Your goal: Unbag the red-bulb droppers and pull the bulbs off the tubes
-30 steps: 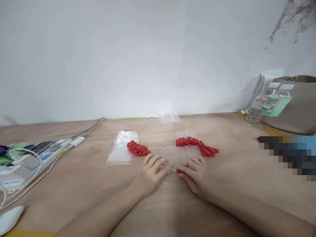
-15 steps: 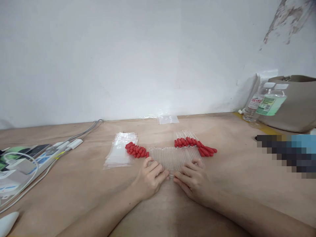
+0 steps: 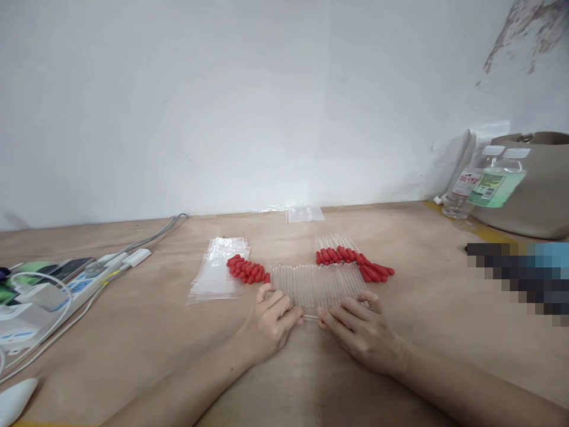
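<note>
Between my two hands lies a thin clear glass dropper tube (image 3: 310, 318), roughly level just above or on the table. My left hand (image 3: 276, 317) pinches its left end between thumb and fingers. At the other end, my right hand (image 3: 360, 329) is closed, with a bit of red showing at its fingertips, apparently a rubber bulb mostly hidden by them. Just beyond the hands, a row of clear glass tubes (image 3: 306, 284) lies side by side. Red rubber bulbs (image 3: 246, 270) are heaped on the left, one close to my left index finger. Droppers with red bulbs (image 3: 340, 255) lie behind the row.
Clear zip bags (image 3: 217, 276) are stacked at the left, and a single bag (image 3: 306, 214) lies by the wall. A power strip (image 3: 82, 287) with cables runs along the left. Two plastic bottles (image 3: 498, 187) stand before a grey-beige bag (image 3: 546, 190) on the right.
My right hand has shifted right, away from my left hand, so more of the glass tube shows between them. My left hand stays nearly in place. The view has turned slightly.
</note>
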`<move>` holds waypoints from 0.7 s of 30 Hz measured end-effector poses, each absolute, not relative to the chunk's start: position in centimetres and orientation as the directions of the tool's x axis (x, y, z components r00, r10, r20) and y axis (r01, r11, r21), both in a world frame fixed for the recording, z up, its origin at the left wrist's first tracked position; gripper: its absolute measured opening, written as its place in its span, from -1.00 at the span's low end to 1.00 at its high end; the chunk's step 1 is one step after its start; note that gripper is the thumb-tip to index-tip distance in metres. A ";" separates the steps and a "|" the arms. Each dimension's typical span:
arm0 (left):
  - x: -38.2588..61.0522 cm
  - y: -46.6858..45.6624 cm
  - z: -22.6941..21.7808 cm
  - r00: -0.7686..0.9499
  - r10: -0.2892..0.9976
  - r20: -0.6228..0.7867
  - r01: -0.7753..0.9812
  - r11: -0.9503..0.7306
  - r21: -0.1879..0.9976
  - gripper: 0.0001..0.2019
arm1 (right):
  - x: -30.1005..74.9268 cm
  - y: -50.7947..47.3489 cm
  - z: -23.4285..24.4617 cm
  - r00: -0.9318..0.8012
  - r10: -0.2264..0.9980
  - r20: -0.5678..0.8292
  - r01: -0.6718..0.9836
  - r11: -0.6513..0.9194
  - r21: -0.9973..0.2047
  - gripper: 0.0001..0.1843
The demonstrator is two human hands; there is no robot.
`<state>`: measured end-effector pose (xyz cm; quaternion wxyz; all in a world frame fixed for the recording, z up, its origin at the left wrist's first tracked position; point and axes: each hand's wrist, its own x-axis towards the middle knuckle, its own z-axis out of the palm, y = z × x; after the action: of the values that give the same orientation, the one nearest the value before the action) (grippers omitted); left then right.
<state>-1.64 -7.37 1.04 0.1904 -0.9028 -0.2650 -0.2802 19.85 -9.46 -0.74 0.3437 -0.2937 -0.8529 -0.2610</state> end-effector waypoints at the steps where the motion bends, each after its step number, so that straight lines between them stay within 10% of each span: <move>1: -1.8 -7.3 1.0 0.699 0.378 0.608 0.588 -0.786 -0.188 -0.86 | 20.1 -9.5 -0.7 -0.607 0.300 0.736 0.670 0.691 0.271 -0.81; 5: -3.2 -6.3 0.7 0.603 0.421 0.678 0.651 -0.751 -0.112 -0.87 | 22.1 -8.6 0.2 -0.533 0.308 0.788 0.734 0.632 0.249 -0.79; 9: -4.8 -4.3 0.2 0.455 0.474 0.754 0.691 -0.722 0.036 -0.77 | 25.1 -5.9 1.5 -0.190 0.554 0.810 0.822 0.541 -0.177 -0.80; 21: -5.3 -2.9 -0.8 0.501 0.470 0.727 0.744 -0.662 -0.085 -0.78 | 32.2 0.5 0.7 0.275 0.910 0.310 0.553 0.114 -0.825 -0.68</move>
<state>-5.31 -2.93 -0.81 0.1984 -0.8433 -0.3599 -0.3462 32.21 0.49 0.71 0.4788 -0.6390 -0.5724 0.1864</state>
